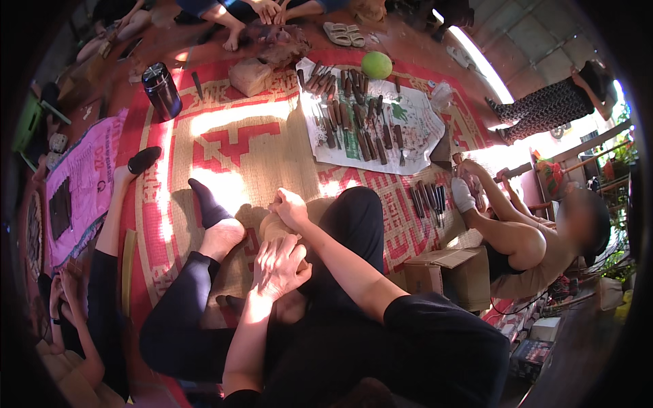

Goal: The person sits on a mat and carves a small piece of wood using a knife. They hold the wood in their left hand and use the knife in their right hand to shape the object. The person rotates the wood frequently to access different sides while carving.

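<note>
A pale tan piece (273,228), wood by its look, lies between my two hands above my folded legs. At its near end the fingers of my left hand (279,268) are curled closed against it. My right hand (291,209) is closed in a fist around its far end. Whether a small tool is also in either hand is hidden by the fingers. Beyond them, many wooden-handled carving tools (357,129) lie spread on a white printed sheet (422,143). More chisels (428,202) lie in a row on the patterned mat, to the right.
A green round fruit (376,65) sits at the sheet's far edge. Beside it are a brown block (250,76) and a dark flask (162,92). A cardboard box (445,272) stands at my right. Other people sit around the red and tan mat (272,146); a pink cloth (85,187) lies left.
</note>
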Tool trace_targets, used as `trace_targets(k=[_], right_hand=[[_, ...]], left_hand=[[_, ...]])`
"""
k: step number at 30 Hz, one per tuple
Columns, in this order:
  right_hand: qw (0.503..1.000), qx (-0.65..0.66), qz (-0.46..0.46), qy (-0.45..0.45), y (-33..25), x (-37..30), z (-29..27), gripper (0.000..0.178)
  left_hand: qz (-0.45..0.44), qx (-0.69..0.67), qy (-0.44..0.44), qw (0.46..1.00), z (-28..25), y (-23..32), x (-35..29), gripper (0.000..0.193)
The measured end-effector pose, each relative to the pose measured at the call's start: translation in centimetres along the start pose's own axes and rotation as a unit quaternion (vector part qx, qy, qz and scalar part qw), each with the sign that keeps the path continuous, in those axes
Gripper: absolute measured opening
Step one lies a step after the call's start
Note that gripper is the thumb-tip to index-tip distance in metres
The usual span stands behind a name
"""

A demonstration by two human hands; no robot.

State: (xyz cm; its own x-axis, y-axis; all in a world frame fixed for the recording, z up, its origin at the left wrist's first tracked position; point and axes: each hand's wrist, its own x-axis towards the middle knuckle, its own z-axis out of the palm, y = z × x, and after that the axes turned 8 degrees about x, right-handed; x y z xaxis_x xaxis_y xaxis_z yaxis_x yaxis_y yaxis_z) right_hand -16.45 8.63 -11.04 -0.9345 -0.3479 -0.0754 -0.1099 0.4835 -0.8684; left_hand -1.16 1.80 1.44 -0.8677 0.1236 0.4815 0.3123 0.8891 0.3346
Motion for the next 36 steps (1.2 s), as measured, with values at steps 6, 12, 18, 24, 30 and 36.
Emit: trace_targets(k=[6,12,18,24,30,36], right_hand=[[0.988,0.036,0.023,-0.145,-2.2,-1.3,-0.7,0.023],[1.0,-0.019,-0.002,-0.015,-0.3,0.2,0.1,0.026],[0.986,0.007,-0.015,-0.167,-1.7,-1.0,-0.3,0.029],[0.999,-0.049,-0.008,-0.021,-0.8,0.3,0.1,0.026],[0.984,0.015,-0.031,-0.176,-0.5,-0.7,-0.6,0.03],[0.997,-0.045,-0.044,-0.054,-0.5,0.1,-0.1,0.028]], left_hand=[[-0.025,-0.005,0.008,1.0,-0.7,-0.4,-0.4,0.03],[-0.002,-0.011,-0.026,1.0,-0.4,0.3,0.2,0.026],[-0.007,-0.014,-0.015,1.0,-0.5,0.1,-0.1,0.024],[0.016,-0.012,-0.028,0.999,-0.1,0.6,0.3,0.024],[0.015,-0.008,-0.037,0.999,-0.1,0.7,-0.3,0.024],[0.031,-0.01,-0.083,0.996,-0.3,0.8,0.1,0.022]])
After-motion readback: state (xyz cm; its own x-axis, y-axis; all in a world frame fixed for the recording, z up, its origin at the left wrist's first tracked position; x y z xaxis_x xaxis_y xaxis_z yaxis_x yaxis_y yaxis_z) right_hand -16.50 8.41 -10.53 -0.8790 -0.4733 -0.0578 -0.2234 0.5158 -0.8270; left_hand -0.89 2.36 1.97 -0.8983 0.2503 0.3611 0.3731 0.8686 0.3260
